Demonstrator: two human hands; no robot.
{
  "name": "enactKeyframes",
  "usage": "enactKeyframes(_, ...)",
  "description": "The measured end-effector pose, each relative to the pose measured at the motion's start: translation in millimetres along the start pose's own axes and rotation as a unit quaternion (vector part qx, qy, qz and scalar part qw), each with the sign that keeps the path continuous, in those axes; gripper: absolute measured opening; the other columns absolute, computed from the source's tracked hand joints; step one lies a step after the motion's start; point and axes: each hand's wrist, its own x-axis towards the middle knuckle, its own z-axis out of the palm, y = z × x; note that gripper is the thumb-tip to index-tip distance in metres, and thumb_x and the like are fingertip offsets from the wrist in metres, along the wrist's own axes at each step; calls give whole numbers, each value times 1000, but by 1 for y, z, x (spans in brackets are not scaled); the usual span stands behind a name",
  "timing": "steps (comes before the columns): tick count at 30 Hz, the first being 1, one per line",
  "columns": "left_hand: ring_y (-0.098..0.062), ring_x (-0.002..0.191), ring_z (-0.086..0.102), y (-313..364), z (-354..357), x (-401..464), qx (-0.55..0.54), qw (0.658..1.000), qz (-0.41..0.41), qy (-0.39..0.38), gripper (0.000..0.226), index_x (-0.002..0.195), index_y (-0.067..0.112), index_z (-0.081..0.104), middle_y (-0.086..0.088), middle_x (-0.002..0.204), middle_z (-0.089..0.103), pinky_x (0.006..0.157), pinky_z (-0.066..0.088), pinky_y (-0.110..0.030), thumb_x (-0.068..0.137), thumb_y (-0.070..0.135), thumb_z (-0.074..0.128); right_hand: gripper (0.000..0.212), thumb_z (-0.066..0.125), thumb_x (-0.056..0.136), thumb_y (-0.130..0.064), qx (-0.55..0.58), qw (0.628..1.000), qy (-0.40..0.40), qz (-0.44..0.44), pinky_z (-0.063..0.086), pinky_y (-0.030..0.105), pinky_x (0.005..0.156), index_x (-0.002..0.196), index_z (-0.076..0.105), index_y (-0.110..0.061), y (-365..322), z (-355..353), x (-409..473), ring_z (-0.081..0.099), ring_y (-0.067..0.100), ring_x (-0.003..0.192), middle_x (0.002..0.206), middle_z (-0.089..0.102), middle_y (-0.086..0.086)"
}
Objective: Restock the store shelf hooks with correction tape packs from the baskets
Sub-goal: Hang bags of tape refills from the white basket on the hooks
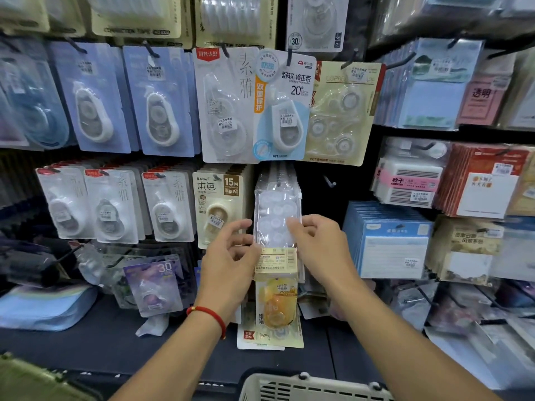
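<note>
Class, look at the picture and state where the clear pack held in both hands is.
In the head view, the clear pack hangs centre frame between the left hand and right hand, right of the beige 15M pack, above the yellow pack.

A beige pack [221, 204] in the shelf's middle row reads "BoBo" and "15M". The blue-and-white pack [282, 105] above reads "CORRECTION TAPE" and "20". A purple pack [155, 282] at lower left shows "30".
</note>
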Motion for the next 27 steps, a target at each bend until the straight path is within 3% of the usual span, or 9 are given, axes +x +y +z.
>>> enactKeyframes(2,6,94,65,-5,0,0,100,994,5,-34,41,124,40,63,17,112,68,82,53,-10,96,10,68,36,58,103,-40,-178,979,42,-90,54,37,86,133,58,-20,7,2,-4,63,19,110,123,64,-4)
enactKeyframes(5,-4,123,58,-12,0,1,168,983,-20,-72,56,146,30,54,13,133,61,93,39,-10,95,7,63,45,59,101,-28,-293,916,17,-272,49,45,102,144,52,-20,15,5,-3,50,23,129,145,50,1)
enactKeyframes(8,-15,144,46,-17,1,-1,203,970,-28,-130,68,154,35,44,11,153,49,113,39,-26,94,10,64,67,56,100,-28,-413,857,-137,-277,27,43,124,162,29,-24,26,9,4,9,18,161,175,8,0)
enactKeyframes(11,-32,145,45,-22,3,0,217,957,-32,-188,78,159,37,36,13,164,36,119,40,-42,92,8,65,81,54,99,-17,-462,828,-196,-249,13,45,130,167,11,-23,34,5,11,-22,12,159,171,-29,-7)
enactKeyframes(13,-30,145,46,-24,4,0,230,952,-23,-203,78,160,33,36,11,165,35,120,38,-41,92,6,64,76,53,99,-15,-432,836,-210,-265,19,44,128,166,20,-23,32,0,10,-14,15,161,174,-19,-3)
enactKeyframes(15,-21,145,45,-26,5,-1,262,943,-11,-203,72,158,29,41,4,159,45,120,37,-36,93,7,64,64,53,100,-16,-398,853,-208,-267,33,44,120,160,35,-23,34,-8,5,15,21,159,175,11,1)
enactKeyframes(19,-28,132,54,-28,4,-16,347,906,-7,-243,50,142,24,57,-9,135,62,108,45,-38,94,13,63,39,53,99,-22,-393,863,-244,-204,53,44,96,138,57,-25,66,-35,-16,58,23,124,139,57,-2)
enactKeyframes(24,-35,114,62,-47,12,-62,398,874,-4,-280,35,128,22,66,-11,117,70,97,52,-43,93,17,61,31,56,100,-23,-460,805,-374,-1,51,41,96,130,66,-17,149,-60,-71,63,35,118,127,71,11)
enactKeyframes(27,-35,127,55,-84,18,-102,487,797,1,-356,38,130,27,64,-8,130,65,101,50,-47,93,20,60,32,59,100,-24,-442,779,-430,117,46,34,103,130,68,-19,210,-54,-121,58,32,127,135,66,9)
